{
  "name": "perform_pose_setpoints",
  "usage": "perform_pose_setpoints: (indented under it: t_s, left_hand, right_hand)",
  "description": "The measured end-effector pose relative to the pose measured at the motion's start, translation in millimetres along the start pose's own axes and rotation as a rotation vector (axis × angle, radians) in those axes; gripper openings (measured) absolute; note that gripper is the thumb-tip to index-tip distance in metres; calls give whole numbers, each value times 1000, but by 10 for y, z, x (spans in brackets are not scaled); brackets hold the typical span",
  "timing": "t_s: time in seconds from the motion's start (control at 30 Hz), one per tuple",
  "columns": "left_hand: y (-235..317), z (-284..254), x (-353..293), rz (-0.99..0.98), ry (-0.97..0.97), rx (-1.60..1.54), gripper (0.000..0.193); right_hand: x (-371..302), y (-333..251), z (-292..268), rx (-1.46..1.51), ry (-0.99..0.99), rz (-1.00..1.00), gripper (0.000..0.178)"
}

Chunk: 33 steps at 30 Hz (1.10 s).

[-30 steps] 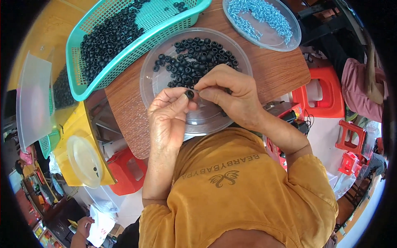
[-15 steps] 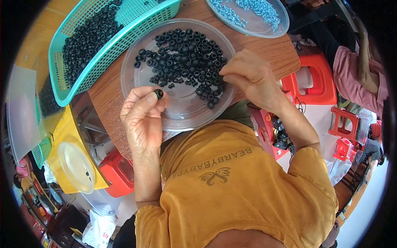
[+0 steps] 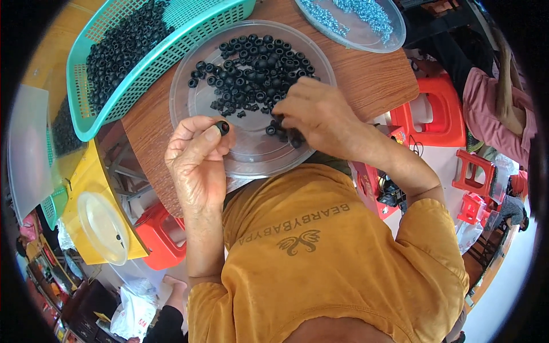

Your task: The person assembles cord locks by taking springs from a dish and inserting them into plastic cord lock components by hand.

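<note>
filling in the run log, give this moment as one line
left hand: pinching small round black piece; right hand: at loose round black pieces in clear round plastic tray; tray: on brown wood-grain table

A mustard shirt [image 3: 337, 257] bears 1 slanting line of dark capital letters [image 3: 291, 224] across its front, legible and rising toward the right; its far left end dips into a fold. On the same shirt, between that line and the collar, sits 1 dark curling emblem [image 3: 299, 242] with wing-like strokes. Left of the shirt, low down, a white plastic bag [image 3: 131, 311] carries red printed marks, too small to read. Just beyond the shirt's right side, a red box [image 3: 366, 187] shows pale, unreadable marks.
</note>
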<state>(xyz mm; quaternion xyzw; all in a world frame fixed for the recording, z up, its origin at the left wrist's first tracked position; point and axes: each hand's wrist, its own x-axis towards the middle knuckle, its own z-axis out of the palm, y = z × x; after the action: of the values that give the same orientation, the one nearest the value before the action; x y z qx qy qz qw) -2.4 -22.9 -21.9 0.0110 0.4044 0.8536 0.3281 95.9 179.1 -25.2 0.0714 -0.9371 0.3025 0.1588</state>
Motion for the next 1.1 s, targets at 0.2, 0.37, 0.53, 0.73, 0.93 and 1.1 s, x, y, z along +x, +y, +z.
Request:
perform_pose_setpoints:
  t_s: [0.2, 0.37, 0.53, 0.73, 0.93, 1.1]
  left_hand:
    - [59, 9, -9, 35, 26, 10, 13]
    - [31, 56, -15, 26, 34, 18, 15]
    - [28, 104, -30, 15, 53, 39, 14]
    - [-14, 160, -24, -7, 76, 28, 14]
    - [-30, 153, 24, -27, 41, 35, 13]
    - [-42, 148, 42, -30, 54, 28, 14]
  right_hand:
    - [-11, 87, -170, -81, 77, 53, 19]
    - [-20, 312, -420, -252, 274, 70, 12]
    - [69, 945, -806, -481, 415, 163, 10]
    - [178, 1423, -972, -416, 223, 443, 8]
    - [269, 1500, -939, -328, 46, 500, 5]
    - [241, 1559, -933, -340, 46, 494, 6]
